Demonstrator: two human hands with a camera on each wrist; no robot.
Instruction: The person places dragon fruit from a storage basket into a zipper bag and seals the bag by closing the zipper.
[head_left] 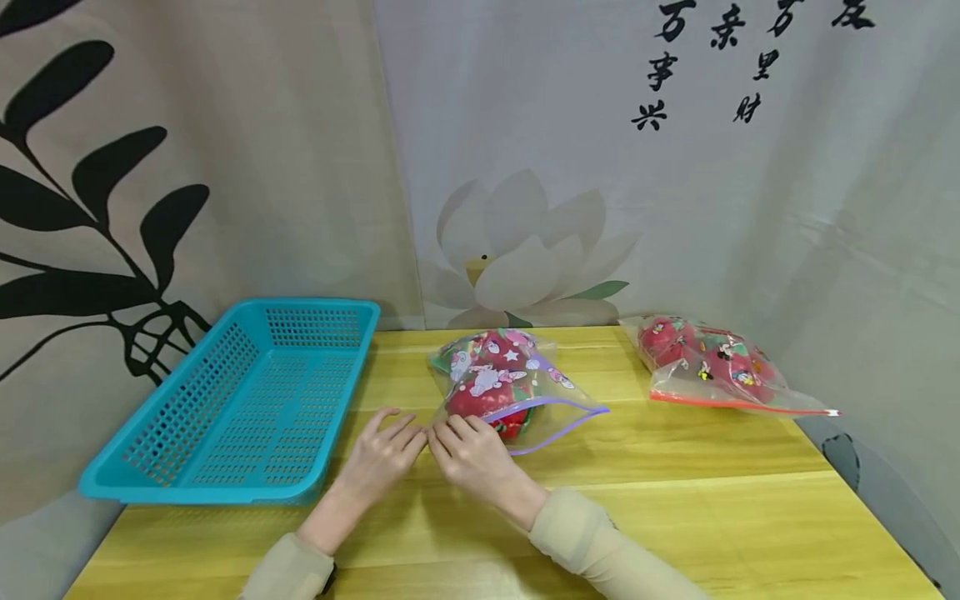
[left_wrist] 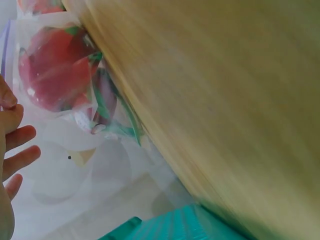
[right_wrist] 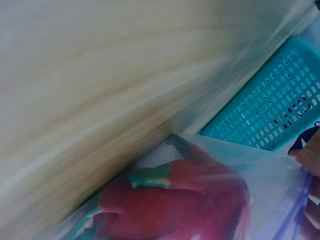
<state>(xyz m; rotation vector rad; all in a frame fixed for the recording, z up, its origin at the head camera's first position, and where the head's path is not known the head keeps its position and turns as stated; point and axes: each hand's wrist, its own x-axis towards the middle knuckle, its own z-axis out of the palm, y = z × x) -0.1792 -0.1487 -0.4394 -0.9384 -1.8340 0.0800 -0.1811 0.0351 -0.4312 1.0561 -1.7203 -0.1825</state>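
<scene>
A clear zip bag (head_left: 491, 375) with printed pink and white figures lies mid-table, its purple zip edge towards me. Inside are red and green pieces that look like peppers (right_wrist: 150, 210). At the right part of the mouth the two purple strips (head_left: 558, 435) stand apart. My left hand (head_left: 384, 454) pinches the bag's near left corner between thumb and forefinger, the other fingers spread. Right beside it, my right hand (head_left: 476, 457) pinches the zip edge, its fingertips close to the left ones. In the right wrist view, fingers (right_wrist: 311, 155) hold the purple strip.
A blue-green plastic basket (head_left: 101, 479) with slotted walls stands at the left of the wooden table (head_left: 675, 517). Towards the back right lies a second clear bag (head_left: 712, 354) with a red zip and red contents. A printed curtain (head_left: 300, 167) hangs behind the table.
</scene>
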